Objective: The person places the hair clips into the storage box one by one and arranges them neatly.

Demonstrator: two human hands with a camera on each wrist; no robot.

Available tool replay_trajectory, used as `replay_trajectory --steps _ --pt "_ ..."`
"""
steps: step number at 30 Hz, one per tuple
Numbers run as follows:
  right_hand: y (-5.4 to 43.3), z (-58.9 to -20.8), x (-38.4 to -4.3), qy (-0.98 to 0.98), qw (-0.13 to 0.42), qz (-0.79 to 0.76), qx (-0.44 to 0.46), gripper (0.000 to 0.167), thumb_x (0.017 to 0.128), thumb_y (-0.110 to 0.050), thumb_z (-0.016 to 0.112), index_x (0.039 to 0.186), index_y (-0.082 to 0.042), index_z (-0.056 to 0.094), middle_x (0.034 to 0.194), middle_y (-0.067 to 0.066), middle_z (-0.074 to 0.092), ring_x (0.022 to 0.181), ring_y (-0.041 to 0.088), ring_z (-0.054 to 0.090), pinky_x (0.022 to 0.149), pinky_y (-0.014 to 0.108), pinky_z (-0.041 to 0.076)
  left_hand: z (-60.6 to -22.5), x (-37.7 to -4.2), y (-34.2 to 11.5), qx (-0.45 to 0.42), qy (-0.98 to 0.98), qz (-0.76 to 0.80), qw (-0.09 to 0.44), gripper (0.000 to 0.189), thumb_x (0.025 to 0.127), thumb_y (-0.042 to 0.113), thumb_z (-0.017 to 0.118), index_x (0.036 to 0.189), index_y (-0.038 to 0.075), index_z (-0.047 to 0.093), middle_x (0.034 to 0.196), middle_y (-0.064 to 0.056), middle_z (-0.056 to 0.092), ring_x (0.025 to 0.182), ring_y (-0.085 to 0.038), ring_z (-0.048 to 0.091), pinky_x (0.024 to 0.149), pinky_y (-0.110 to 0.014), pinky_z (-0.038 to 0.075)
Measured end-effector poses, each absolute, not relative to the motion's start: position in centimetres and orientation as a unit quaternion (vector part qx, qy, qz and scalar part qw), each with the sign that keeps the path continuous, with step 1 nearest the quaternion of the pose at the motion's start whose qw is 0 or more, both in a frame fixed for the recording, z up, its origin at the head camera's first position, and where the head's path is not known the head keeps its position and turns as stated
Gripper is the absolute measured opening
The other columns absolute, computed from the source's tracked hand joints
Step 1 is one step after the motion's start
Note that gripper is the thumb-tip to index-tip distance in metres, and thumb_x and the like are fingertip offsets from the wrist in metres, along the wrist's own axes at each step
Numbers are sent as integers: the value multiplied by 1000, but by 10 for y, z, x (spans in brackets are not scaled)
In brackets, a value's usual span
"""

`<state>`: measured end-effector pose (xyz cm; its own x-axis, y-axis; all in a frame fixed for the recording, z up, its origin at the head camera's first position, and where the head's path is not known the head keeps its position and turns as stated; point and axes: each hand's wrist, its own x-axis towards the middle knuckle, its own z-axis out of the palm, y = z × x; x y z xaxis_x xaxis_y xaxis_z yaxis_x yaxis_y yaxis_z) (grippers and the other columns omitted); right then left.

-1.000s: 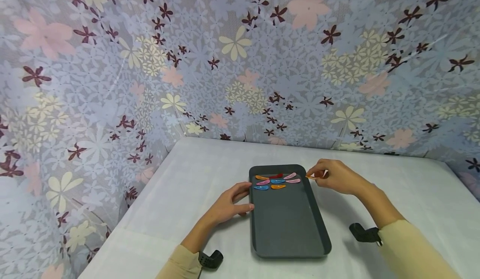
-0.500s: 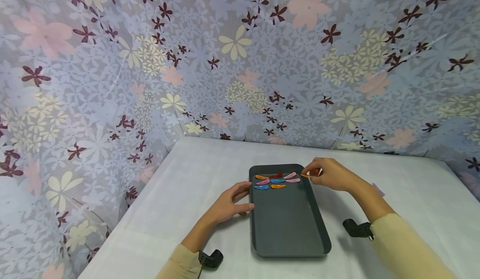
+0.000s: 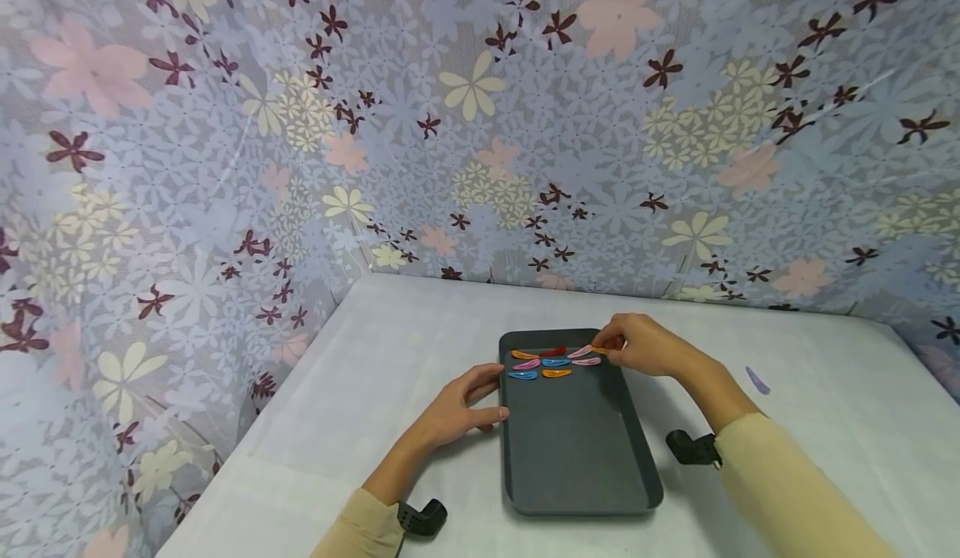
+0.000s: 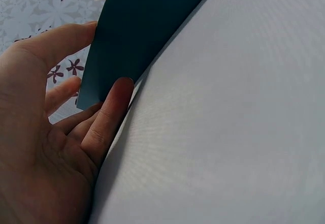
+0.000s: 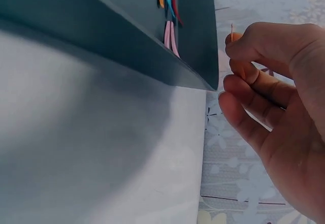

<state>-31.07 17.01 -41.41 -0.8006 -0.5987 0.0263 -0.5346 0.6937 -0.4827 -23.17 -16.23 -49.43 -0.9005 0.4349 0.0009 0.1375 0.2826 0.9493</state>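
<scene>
My right hand [image 3: 651,346] pinches an orange snap hair clip [image 3: 599,349] between thumb and fingertips, over the tray's far right corner. In the right wrist view, only a thin edge of that hair clip [image 5: 232,31] shows past the fingers. A dark grey rectangular tray [image 3: 577,449] lies on the table. My left hand [image 3: 453,408] rests at its left side, thumb and fingers touching the rim and outer wall. Inside the tray's far end are several hair clips in rows: orange, red and pink at the back, then a pink one, a blue clip [image 3: 556,362] and another pink, then blue and orange.
A lilac hair clip [image 3: 757,380] lies on the white table [image 3: 810,458], right of the tray near my right forearm. A flower-patterned cloth [image 3: 480,124] rises behind and to the left of the table.
My right hand has moved left with the orange hair clip, from outside the tray's right rim to over its corner. The lilac hair clip has come out from behind my forearm. My left hand stays still.
</scene>
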Motion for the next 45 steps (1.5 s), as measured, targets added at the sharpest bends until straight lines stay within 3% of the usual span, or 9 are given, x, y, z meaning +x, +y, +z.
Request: replay_trajectory --steps 10,24,33,45 --pt "158 -419 -315 922 88 -245 -286 19 82 -8 66 101 -10 70 95 3 63 86 15 58 77 35 50 -496 -232 -164 181 794 566 127 73 82 35 73 144 21 37 150 0 39 136 -18 43 73 -31 56" --pt "135 -423 -322 928 109 -218 -283 14 81 -10 69 95 -11 71 85 -1 64 76 12 55 68 30 47 -493 -231 -164 182 791 570 131 70 84 29 72 144 20 37 150 -1 39 137 -21 42 73 -29 55" --pt "129 -429 -320 938 108 -171 -280 13 79 -10 69 91 -13 71 80 -3 62 71 12 52 65 30 45 -478 -225 -162 184 785 574 144 71 85 21 70 145 12 34 151 -10 36 138 -29 39 73 -28 55" --pt "124 -436 -319 950 98 -110 -275 17 76 -11 72 92 -15 73 83 -6 67 74 10 57 71 34 51 -494 -232 -165 180 795 564 128 72 83 34 72 144 22 37 149 1 40 137 -19 42 77 -27 55"
